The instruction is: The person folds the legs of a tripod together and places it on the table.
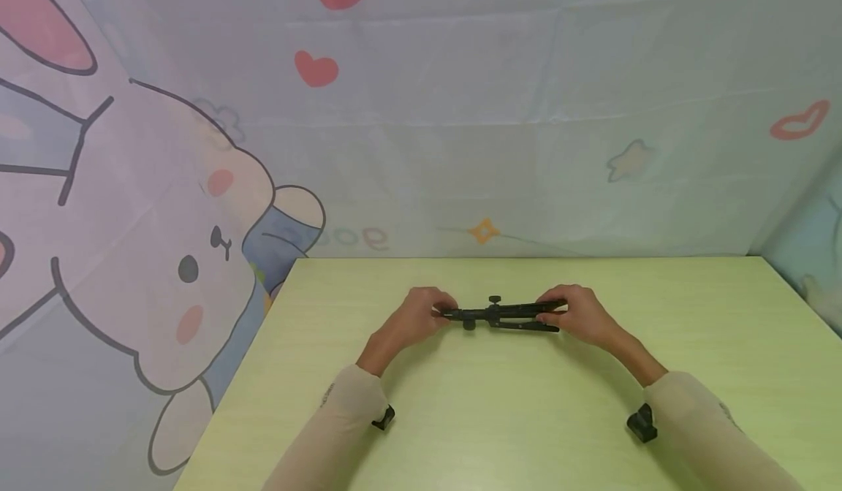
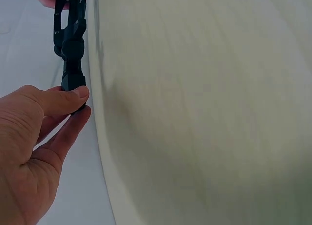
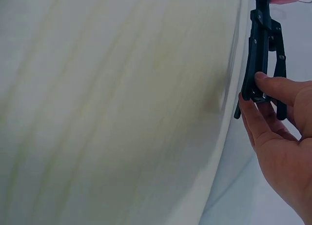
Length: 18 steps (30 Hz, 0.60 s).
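A small black tripod [image 1: 493,314] with knobs on its middle lies crosswise between the two hands, held over the far part of the table. My left hand [image 1: 419,317] pinches its narrow left end between thumb and fingers; the left wrist view shows this grip on the tripod [image 2: 73,49] closely. On the other side my right hand [image 1: 582,317] grips the leg ends. In the right wrist view the thumb presses one leg of the tripod [image 3: 257,64], while the other legs stand slightly spread apart. Part of the leg ends is hidden behind the fingers.
The pale yellow-green table [image 1: 500,403] ends at a straight back edge. Behind it hangs a light cloth backdrop [image 1: 447,126] with a printed rabbit and hearts. Small black devices sit at the left cuff [image 1: 384,418] and right cuff [image 1: 642,424].
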Available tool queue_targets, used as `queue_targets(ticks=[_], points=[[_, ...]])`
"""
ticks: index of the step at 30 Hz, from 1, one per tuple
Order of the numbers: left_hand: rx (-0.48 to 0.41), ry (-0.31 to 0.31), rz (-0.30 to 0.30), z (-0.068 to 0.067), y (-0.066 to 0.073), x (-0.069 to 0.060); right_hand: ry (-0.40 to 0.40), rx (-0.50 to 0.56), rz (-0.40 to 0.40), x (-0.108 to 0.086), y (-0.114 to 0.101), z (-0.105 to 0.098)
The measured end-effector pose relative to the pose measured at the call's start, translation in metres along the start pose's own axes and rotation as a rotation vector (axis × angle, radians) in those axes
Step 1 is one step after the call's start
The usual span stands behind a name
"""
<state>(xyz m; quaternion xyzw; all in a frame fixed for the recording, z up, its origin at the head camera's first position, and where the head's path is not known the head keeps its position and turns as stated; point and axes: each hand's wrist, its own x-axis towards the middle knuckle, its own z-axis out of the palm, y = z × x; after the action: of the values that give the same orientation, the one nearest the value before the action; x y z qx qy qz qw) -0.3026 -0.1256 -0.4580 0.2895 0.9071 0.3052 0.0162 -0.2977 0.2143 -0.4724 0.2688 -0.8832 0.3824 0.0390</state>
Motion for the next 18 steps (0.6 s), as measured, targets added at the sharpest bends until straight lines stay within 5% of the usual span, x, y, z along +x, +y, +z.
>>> queue_targets(ticks=[18], points=[[0.101, 0.002, 0.04, 0.014, -0.007, 0.006, -0.024, 0.01, 0.056, -0.004, 0.005, 0.003]])
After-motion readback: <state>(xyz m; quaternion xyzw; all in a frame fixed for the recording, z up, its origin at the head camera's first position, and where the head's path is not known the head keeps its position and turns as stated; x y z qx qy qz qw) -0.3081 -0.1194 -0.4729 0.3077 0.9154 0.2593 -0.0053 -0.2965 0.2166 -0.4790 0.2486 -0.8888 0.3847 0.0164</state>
